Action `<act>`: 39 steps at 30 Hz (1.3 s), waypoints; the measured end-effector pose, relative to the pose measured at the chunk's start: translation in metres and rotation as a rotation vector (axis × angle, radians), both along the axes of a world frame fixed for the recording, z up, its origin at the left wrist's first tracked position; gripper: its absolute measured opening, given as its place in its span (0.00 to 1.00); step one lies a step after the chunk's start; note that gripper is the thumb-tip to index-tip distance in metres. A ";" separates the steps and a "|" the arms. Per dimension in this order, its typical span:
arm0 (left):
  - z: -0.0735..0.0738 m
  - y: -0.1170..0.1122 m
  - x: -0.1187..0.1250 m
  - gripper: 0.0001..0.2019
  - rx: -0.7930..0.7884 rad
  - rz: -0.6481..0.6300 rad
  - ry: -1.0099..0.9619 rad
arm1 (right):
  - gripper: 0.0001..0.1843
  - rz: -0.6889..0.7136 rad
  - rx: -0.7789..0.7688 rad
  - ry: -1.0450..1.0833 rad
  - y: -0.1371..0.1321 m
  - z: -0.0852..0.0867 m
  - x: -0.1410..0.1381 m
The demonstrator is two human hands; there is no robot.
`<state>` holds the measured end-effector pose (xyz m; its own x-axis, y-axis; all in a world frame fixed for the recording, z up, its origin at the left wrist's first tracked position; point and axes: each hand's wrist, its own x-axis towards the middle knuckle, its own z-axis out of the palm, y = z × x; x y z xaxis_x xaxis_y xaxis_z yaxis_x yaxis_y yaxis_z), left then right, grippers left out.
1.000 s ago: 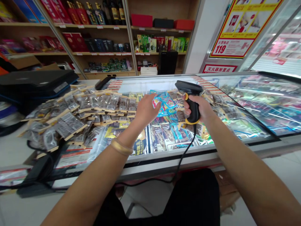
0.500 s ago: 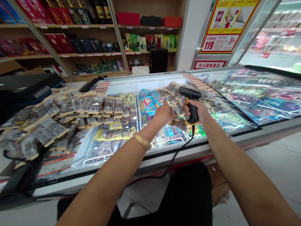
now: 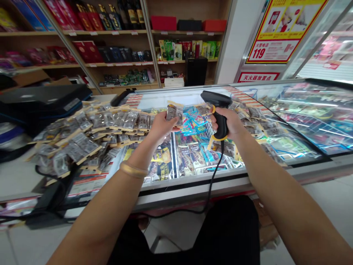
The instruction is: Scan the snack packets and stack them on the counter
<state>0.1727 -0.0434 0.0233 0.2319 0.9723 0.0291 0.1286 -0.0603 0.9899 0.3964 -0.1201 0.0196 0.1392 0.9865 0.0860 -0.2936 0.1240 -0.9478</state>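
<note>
My left hand (image 3: 162, 127) pinches a small clear packet with a tan header card (image 3: 174, 111) and holds it up over the glass-topped freezer (image 3: 193, 176). My right hand (image 3: 230, 123) is wrapped round the grip of a black and yellow barcode scanner (image 3: 217, 110), whose head points left toward the packet. The scanner's black cable (image 3: 213, 176) hangs down over the freezer's front edge. A gold bangle (image 3: 134, 170) sits on my left wrist.
A big heap of similar packets (image 3: 82, 136) covers the freezer lid at the left, and more packets (image 3: 256, 114) lie to the right. A black laptop-like case (image 3: 46, 97) lies at far left. Wooden shelves of boxed goods (image 3: 116, 48) stand behind. A red and yellow poster (image 3: 281, 33) hangs at right.
My left hand reached into the packets on the right, took one packet and lifted it up in front of the scanner. The scanner stayed in my right hand.
</note>
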 end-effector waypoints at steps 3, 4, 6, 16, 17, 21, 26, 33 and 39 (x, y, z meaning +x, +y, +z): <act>0.000 0.008 -0.022 0.08 0.021 0.094 -0.126 | 0.22 0.108 -0.008 -0.004 0.011 -0.001 -0.032; -0.002 0.009 -0.028 0.08 0.023 0.114 -0.153 | 0.22 0.148 -0.017 -0.014 0.012 -0.003 -0.040; -0.005 0.011 -0.035 0.06 0.020 0.136 -0.162 | 0.22 0.230 -0.042 -0.051 0.010 -0.008 -0.049; -0.012 0.013 -0.041 0.05 0.071 0.155 0.004 | 0.19 0.404 -0.102 -0.153 -0.005 -0.017 -0.048; -0.013 0.014 -0.041 0.05 0.071 0.159 0.024 | 0.19 0.402 -0.103 -0.159 -0.005 -0.017 -0.048; -0.017 0.017 -0.041 0.06 0.079 0.158 0.060 | 0.17 0.410 -0.097 -0.189 -0.005 -0.017 -0.047; -0.015 0.016 -0.040 0.04 0.081 0.162 0.058 | 0.15 0.421 -0.086 -0.199 -0.005 -0.017 -0.047; -0.014 0.016 -0.040 0.02 0.069 0.180 0.058 | 0.16 0.414 -0.110 -0.176 -0.004 -0.018 -0.048; -0.015 0.014 -0.039 0.07 0.066 0.167 0.061 | 0.18 0.385 -0.110 -0.159 -0.005 -0.019 -0.047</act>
<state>0.1342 -0.0292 0.0082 0.0709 0.9939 0.0844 0.2019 -0.0972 0.9746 0.3495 -0.1248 0.0010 -0.2473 0.9684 -0.0318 -0.1475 -0.0701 -0.9866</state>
